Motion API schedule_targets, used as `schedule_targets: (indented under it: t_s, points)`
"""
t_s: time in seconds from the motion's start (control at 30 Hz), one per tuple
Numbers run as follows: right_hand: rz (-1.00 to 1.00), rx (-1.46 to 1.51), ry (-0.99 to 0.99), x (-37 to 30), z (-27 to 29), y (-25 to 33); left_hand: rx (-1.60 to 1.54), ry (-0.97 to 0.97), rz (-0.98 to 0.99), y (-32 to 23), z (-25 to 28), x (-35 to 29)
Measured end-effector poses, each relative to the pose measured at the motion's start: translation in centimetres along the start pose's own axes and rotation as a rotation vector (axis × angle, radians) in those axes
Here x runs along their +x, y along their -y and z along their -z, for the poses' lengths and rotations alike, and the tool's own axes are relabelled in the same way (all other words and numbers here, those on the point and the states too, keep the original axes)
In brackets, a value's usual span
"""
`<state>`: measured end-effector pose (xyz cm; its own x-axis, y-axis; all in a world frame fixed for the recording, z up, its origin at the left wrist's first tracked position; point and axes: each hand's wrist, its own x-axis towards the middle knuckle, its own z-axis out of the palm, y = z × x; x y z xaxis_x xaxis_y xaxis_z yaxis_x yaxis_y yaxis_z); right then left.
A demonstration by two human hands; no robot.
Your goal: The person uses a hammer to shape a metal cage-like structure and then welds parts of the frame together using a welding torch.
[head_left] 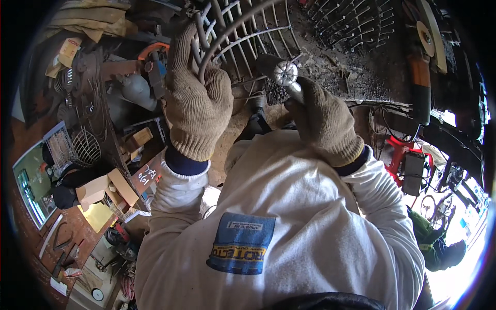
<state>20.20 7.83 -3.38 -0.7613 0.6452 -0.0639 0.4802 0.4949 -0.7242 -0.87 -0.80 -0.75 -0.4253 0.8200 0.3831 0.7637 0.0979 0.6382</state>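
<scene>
Both my hands wear tan knitted gloves with dark cuffs. At the upper left, my left hand (pixel 199 95) is closed round the curved edge of a metal rod grate (pixel 250 39), which tilts up over the dark workbench (pixel 336 82). My right hand (pixel 328 116) grips the handle of a hammer (pixel 285 73), its round, shiny face turned up toward me. The hammer head is close to the grate's lower right end; whether they touch, I cannot tell. My right fingertips are partly hidden behind the handle.
Another rod grate (pixel 356 23) lies at the back of the bench. An angle grinder (pixel 421 77) with an orange body rests at the right. To the left are a grey vise (pixel 137 90) and an opened cardboard box (pixel 106 191). A person in green (pixel 434 240) is at far right.
</scene>
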Motion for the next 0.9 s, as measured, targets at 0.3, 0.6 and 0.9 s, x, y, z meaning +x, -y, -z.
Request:
schedule_targets:
  t_s: [0.3, 0.6, 0.9]
  points:
    - [0.027, -0.128, 0.081, 0.8, -0.9, 0.0, 0.043, 0.000, -0.056, -0.3, 0.0, -0.5]
    - [-0.086, -0.222, 0.230, 0.8, -0.6, 0.3, 0.054, 0.026, -0.066, 0.1, -0.3, -0.4]
    - [-0.068, -0.019, 0.038, -0.4, 0.2, -0.6, 0.026, 0.066, 0.009, -1.2, -0.7, -0.1]
